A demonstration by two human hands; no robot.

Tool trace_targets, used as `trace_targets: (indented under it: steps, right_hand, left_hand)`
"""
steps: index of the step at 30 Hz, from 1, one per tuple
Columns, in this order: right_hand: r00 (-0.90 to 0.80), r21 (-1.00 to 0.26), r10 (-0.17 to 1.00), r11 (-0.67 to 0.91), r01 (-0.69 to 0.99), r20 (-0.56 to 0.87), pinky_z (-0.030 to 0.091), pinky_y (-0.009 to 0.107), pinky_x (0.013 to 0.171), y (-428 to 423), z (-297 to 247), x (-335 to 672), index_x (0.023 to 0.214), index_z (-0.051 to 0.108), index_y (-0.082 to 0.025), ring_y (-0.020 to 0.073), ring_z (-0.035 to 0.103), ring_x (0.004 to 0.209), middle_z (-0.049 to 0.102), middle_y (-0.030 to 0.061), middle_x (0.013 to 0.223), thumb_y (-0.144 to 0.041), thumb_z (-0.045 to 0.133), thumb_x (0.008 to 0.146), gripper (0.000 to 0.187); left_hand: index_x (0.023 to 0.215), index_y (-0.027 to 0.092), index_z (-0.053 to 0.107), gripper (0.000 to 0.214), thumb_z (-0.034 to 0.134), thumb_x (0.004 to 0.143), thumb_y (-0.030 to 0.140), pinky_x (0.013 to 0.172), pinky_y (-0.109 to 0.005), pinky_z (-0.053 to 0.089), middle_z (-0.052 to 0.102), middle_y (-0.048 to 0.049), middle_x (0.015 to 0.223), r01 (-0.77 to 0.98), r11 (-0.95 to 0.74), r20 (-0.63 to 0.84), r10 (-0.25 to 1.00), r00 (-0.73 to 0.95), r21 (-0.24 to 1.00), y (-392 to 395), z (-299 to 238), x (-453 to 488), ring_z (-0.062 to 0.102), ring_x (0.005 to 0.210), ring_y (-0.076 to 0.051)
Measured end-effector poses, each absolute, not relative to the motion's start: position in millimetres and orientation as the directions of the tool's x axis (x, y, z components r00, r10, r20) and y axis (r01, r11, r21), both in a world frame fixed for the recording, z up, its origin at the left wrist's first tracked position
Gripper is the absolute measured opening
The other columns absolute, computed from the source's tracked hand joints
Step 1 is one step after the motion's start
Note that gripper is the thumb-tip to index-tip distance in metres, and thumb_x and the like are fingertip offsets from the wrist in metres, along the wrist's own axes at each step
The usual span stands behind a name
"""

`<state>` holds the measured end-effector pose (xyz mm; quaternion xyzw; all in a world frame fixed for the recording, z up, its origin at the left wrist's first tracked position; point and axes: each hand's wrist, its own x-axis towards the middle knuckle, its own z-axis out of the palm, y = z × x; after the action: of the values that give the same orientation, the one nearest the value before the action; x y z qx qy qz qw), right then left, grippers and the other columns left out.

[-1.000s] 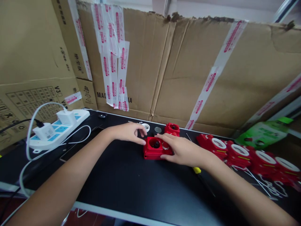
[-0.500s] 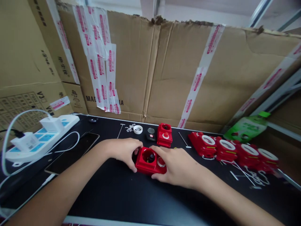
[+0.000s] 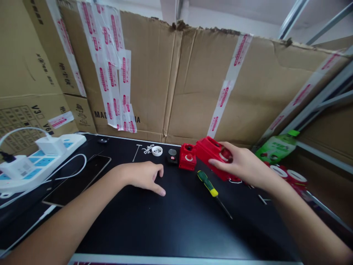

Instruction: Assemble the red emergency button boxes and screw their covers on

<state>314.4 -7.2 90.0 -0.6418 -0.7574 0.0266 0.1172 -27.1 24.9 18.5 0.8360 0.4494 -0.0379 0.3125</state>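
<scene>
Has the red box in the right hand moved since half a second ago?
Yes, rightward and higher in view: the held box was lower left of the rear red box and now shows at its right.

Bare hands (image 3: 145,176), bare forearms (image 3: 82,213)

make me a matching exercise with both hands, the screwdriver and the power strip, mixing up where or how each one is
1. right hand
2. left hand
3. screwdriver
4. power strip

A. green and yellow at one end
B. holding nothing
C. fitted with white plugs
D. gripping a red housing

Pairs: 1-D, 2-B, 3-A, 4-C
</scene>
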Motion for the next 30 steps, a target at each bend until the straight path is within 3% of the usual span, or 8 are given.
trace_targets:
  steps: [3, 10, 16, 20, 26, 30]
  right_hand:
    - [-0.023, -0.046, 0.992, 0.029, 0.999, 0.127, 0.055, 0.044, 0.075, 17, 76, 318, 0.141, 0.062, -0.010, 0.0385, 0.076, 0.096, 0.080, 0.0226, 0.113, -0.079, 0.051, 0.091, 0.086]
    - [0.108, 0.070, 0.991, -0.114, 0.991, 0.078, 0.055, 0.048, 0.079, 39, 56, 314, 0.125, 0.067, -0.009, 0.0436, 0.076, 0.104, 0.079, 0.0263, 0.111, -0.078, 0.048, 0.091, 0.080]
    - [0.156, 0.120, 0.985, -0.163, 0.979, 0.070, 0.056, 0.049, 0.087, 59, 44, 302, 0.119, 0.067, -0.009, 0.0453, 0.074, 0.112, 0.078, 0.0261, 0.114, -0.077, 0.057, 0.087, 0.075]
    - [0.139, 0.113, 0.987, -0.148, 0.983, 0.083, 0.055, 0.052, 0.091, 70, 35, 293, 0.125, 0.065, -0.008, 0.0461, 0.074, 0.114, 0.077, 0.0282, 0.116, -0.080, 0.056, 0.089, 0.081]
    - [0.009, 0.050, 0.998, -0.012, 0.999, 0.064, 0.056, 0.053, 0.088, 63, 36, 310, 0.134, 0.064, -0.008, 0.0456, 0.075, 0.109, 0.079, 0.0275, 0.111, -0.079, 0.034, 0.099, 0.085]
    - [-0.135, -0.031, 0.990, 0.136, 0.990, 0.033, 0.058, 0.046, 0.086, 53, 31, 330, 0.148, 0.058, -0.013, 0.0391, 0.076, 0.108, 0.079, 0.0211, 0.119, -0.075, 0.041, 0.100, 0.080]
  left_hand:
    - [0.116, 0.023, 0.066, 0.065, 0.082, 0.072, 0.069, 0.059, -0.028, 0.043, 0.073, -0.0039, 0.099, 0.790, -0.399, -0.341, 0.743, 0.576, 0.466, 20, 22, -24, 0.068, 0.079, -0.023]
    - [0.121, 0.022, 0.065, 0.063, 0.079, 0.077, 0.065, 0.060, -0.028, 0.042, 0.073, -0.0043, 0.101, 0.805, -0.405, -0.358, 0.742, 0.566, 0.433, 17, 26, -21, 0.067, 0.079, -0.022]
    - [0.121, 0.022, 0.064, 0.064, 0.076, 0.079, 0.069, 0.061, -0.028, 0.043, 0.073, -0.0048, 0.102, 0.812, -0.407, -0.374, 0.737, 0.563, 0.419, 17, 29, -19, 0.067, 0.080, -0.022]
    - [0.120, 0.022, 0.064, 0.066, 0.074, 0.079, 0.073, 0.061, -0.029, 0.043, 0.073, -0.0064, 0.104, 0.813, -0.420, -0.351, 0.749, 0.562, 0.404, 18, 25, -18, 0.068, 0.080, -0.023]
    - [0.114, 0.022, 0.067, 0.064, 0.071, 0.082, 0.077, 0.057, -0.029, 0.042, 0.074, -0.0057, 0.097, 0.784, -0.470, -0.270, 0.758, 0.594, 0.406, 23, 15, -22, 0.067, 0.071, -0.021]
    - [0.107, 0.020, 0.068, 0.033, 0.064, 0.099, 0.052, 0.067, -0.031, 0.048, 0.073, -0.0060, 0.102, 0.720, -0.578, -0.074, 0.758, 0.648, 0.383, 22, 7, -11, 0.068, 0.080, -0.021]
